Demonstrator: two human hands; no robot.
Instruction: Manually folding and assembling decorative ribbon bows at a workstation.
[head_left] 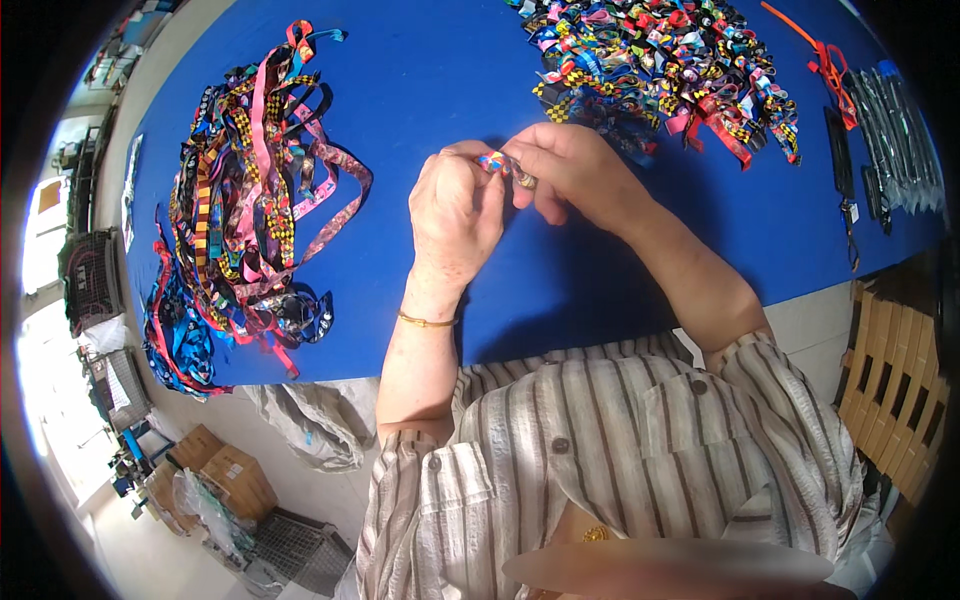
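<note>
One multicoloured ribbon (492, 161) between both hands (447, 207)

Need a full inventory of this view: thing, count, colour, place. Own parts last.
tabletop: 1, blue, centre
small patterned piece: 1 visible, multicoloured, between both hands
long straps: many, multicoloured, heaped on table's left
short looped straps: many, multicoloured, heaped far side, right
red-orange item: 1, kind unclear, table's right
black items: a few, table's right
plastic-wrapped items: several, greyish, table's right edge
cardboard boxes: at least 2, brown, lower left
mesh crates: at least 2, dark, left side
cardboard stack: uncounted, brown, right
striped shirt: 1, cream and brown, worn
bracelet: 1, gold, left wrist
left hand: 1, bare, centre
right hand: 1, bare, centre
</note>
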